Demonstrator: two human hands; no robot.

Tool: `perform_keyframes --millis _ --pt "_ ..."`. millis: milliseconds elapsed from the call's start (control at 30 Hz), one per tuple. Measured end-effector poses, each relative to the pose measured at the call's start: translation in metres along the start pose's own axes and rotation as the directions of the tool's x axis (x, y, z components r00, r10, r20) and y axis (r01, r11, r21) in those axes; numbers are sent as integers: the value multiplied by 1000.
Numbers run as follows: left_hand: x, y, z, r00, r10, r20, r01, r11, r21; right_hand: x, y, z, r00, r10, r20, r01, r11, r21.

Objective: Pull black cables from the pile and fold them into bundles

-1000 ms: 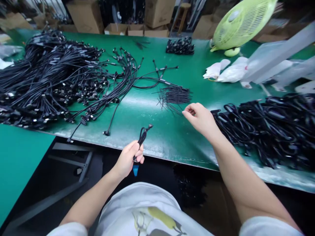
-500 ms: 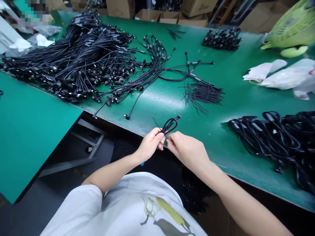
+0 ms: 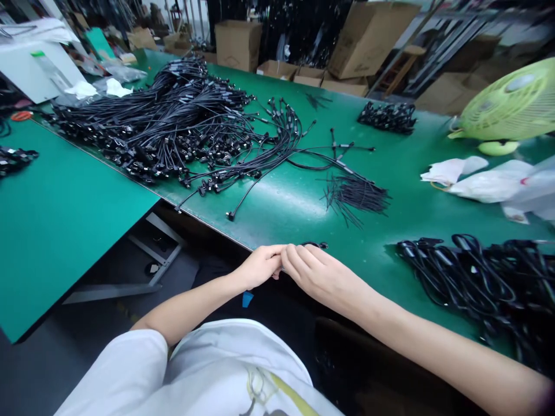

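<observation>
A folded black cable (image 3: 319,245) sits between my two hands at the table's front edge, with only its plug end and a bit of loop showing. My left hand (image 3: 260,267) is closed around the bundle from the left. Over its top lies my right hand (image 3: 318,271), fingers curled together and touching the left fingers; it hides most of the cable. My right fingertips are out of sight. Beyond the hands lies a pile of thin black ties (image 3: 359,193), with several loose cables (image 3: 277,153) to its left.
A large heap of black cables (image 3: 173,110) covers the table's back left. Bundled cables (image 3: 468,277) lie at right, near white plastic bags (image 3: 489,179) and a green fan (image 3: 511,107). A smaller black pile (image 3: 387,117) sits farther back. Cardboard boxes (image 3: 238,45) stand behind the table.
My right hand has moved left and over the folded cable, covering the loops that showed before. The view has tilted up, so more of the background shows.
</observation>
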State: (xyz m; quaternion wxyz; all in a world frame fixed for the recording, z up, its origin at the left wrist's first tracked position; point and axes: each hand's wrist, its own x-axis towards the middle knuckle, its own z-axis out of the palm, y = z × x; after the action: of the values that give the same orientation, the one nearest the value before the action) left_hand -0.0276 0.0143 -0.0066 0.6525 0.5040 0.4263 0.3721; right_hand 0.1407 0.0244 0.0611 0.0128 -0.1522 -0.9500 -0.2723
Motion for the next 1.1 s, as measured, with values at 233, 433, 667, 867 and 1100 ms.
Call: perform_keyframes --millis 233,433,667,867,1100 --pt "5 -1 9 987 -141 74 151 975 -162 -1 -8 0 992 -108 70 117 983 -141" --pt "9 12 18 988 -154 31 155 922 -355 4 -1 4 999 18 43 -11 985 -171" --pt "26 24 14 981 -17 -196 -100 815 -570 17 15 30 826 563 28 -519 740 428" --pt "12 29 -6 937 324 -132 -336 938 -85 6 1 49 699 616 362 -466 10 885" --pt "1 6 -10 979 181 89 -199 938 283 -1 -2 25 687 714 -137 -539 626 564"
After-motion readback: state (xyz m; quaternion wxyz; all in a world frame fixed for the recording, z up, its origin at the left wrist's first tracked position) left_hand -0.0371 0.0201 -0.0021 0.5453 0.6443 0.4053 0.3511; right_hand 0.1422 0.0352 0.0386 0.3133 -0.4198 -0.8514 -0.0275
